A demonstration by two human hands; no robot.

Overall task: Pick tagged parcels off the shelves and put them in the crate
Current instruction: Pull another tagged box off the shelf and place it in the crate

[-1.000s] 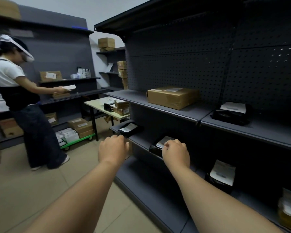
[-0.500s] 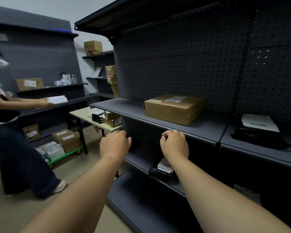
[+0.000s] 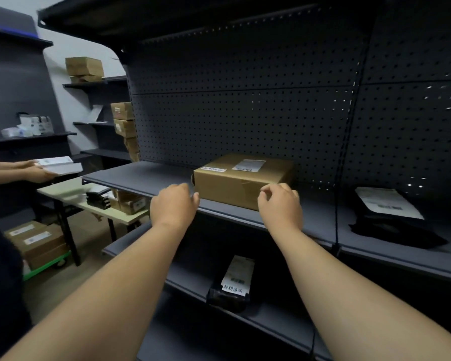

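A brown cardboard parcel (image 3: 241, 178) with two white labels on top sits on the grey upper shelf (image 3: 141, 175). My left hand (image 3: 173, 204) hovers at the parcel's left front corner, fingers loosely curled, holding nothing. My right hand (image 3: 280, 204) is at the parcel's right front edge, fingers curled, nothing gripped. Whether either hand touches the box is unclear. A black bagged parcel with a white label (image 3: 232, 285) lies on the shelf below. Another black bagged parcel with a white sheet (image 3: 391, 217) lies on the upper shelf to the right. No crate is in view.
Another person's hands (image 3: 34, 170) hold a white flat box at the left. A pale table (image 3: 63, 194) carries small boxes. Cardboard boxes (image 3: 34, 241) sit on a green trolley on the floor. More boxes (image 3: 84, 69) stand on far shelves.
Both my hands rose from the lower shelf to the upper shelf and now flank the brown parcel. The view swung up and right; the other person slid mostly out of frame.
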